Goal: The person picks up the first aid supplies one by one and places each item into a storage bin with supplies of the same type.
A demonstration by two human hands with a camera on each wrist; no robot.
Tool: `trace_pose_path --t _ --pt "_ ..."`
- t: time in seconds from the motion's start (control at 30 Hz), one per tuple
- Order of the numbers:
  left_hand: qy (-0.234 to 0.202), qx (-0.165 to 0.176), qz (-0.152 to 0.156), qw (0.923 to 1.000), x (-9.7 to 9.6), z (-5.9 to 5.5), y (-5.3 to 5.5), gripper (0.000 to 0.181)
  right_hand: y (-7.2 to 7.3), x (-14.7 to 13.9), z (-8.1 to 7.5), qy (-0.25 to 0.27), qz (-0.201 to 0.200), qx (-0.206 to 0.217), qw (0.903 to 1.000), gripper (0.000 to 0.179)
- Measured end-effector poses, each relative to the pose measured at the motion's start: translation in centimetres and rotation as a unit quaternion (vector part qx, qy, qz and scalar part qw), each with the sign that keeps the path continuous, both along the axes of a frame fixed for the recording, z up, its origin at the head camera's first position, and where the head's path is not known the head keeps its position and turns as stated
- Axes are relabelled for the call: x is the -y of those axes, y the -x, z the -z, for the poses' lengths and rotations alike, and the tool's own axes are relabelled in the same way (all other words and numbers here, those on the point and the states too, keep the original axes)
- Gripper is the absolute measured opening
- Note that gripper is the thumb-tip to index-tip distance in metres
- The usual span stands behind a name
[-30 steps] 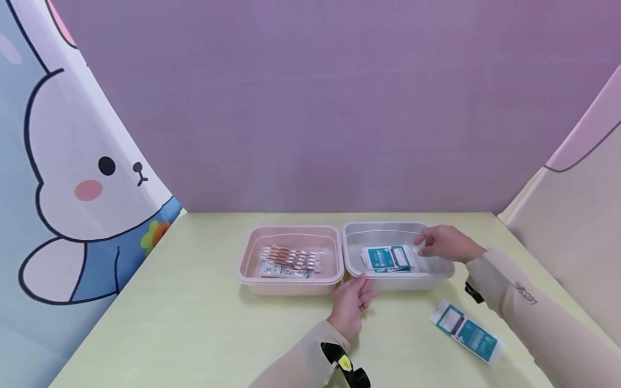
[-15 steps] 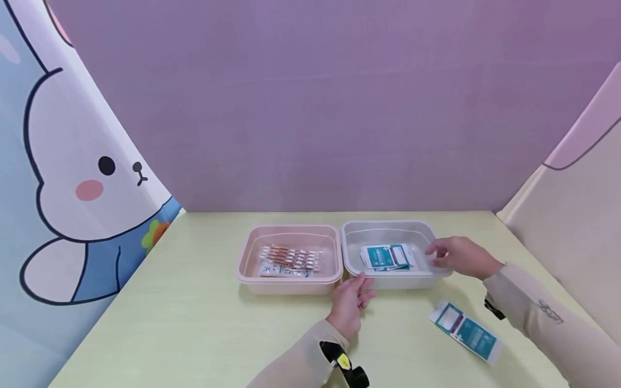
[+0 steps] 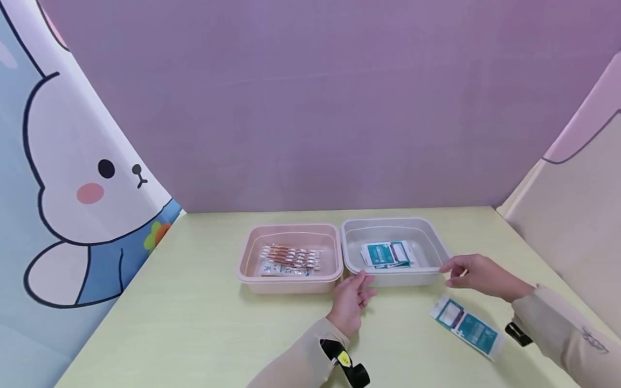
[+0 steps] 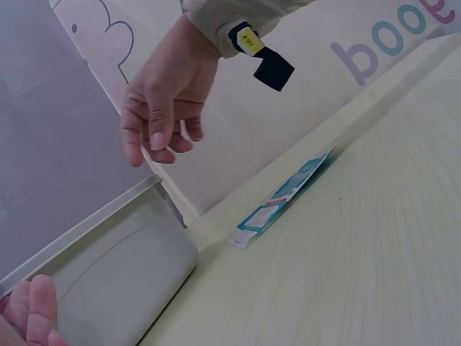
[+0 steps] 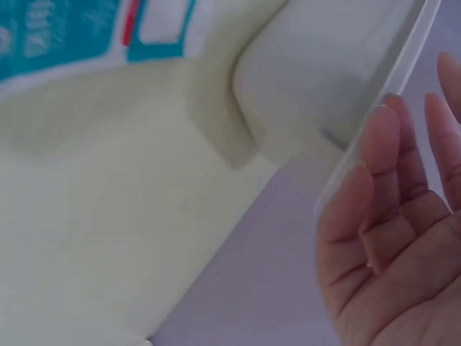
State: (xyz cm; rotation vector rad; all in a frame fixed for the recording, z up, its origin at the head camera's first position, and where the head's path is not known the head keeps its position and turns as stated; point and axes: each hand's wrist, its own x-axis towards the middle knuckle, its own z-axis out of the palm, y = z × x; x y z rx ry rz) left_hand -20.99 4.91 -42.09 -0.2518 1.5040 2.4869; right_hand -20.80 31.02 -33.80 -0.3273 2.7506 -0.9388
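Observation:
My left hand (image 3: pixel 346 305) touches the front rim of a grey plastic bin (image 3: pixel 417 279) near its left corner, fingers loosely extended. In the left wrist view its fingers (image 4: pixel 42 306) lie against the bin's wall. Beside the bin's front right corner is my right hand (image 3: pixel 477 276), holding nothing, with fingers loosely bent. The left wrist view shows this right hand (image 4: pixel 169 94) hanging above that corner. Several flat teal-and-white packets (image 3: pixel 388 254) lie in the grey bin. Another such packet (image 3: pixel 468 327) rests on the table, in front of my right hand.
A pink bin (image 3: pixel 291 287) stands left of the grey one, close against it. Inside are thin copper-and-silver wrapped strips (image 3: pixel 291 256) and a white-and-blue sachet (image 3: pixel 286 270). A purple panel (image 3: pixel 310 108) rises at the table's back, with printed cloth on both sides.
My right hand has come out of the grey bin, moving right and nearer to me past its front right corner. My left hand has stayed at the rim; the packets look unmoved.

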Motion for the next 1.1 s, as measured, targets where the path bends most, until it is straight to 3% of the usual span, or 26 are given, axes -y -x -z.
trace_pose_path --t 0.17,0.47,0.53,0.77,1.1 --pt "-0.004 0.0 -0.002 1.0 0.0 -0.2 -0.1 0.029 -0.9 -1.0 0.8 0.02 0.025 0.059 0.9978 0.031" --pt "0.003 0.002 0.007 1.0 0.1 -0.2 -0.1 0.03 -1.3 -2.5 3.1 0.004 0.073 0.097 0.9926 0.033" --pt "0.003 0.001 0.009 1.0 0.1 -0.2 -0.2 0.031 -1.4 -2.7 3.7 -0.004 0.078 0.096 0.9923 0.033" --pt "0.004 0.01 0.009 0.9999 0.1 -0.2 -0.1 0.028 -1.7 -3.1 5.4 -0.032 0.037 0.045 0.9978 0.029" --pt "0.004 0.019 0.008 0.9998 0.1 -0.2 0.0 0.026 -1.8 -2.4 6.4 -0.075 0.073 0.056 0.9929 0.03"
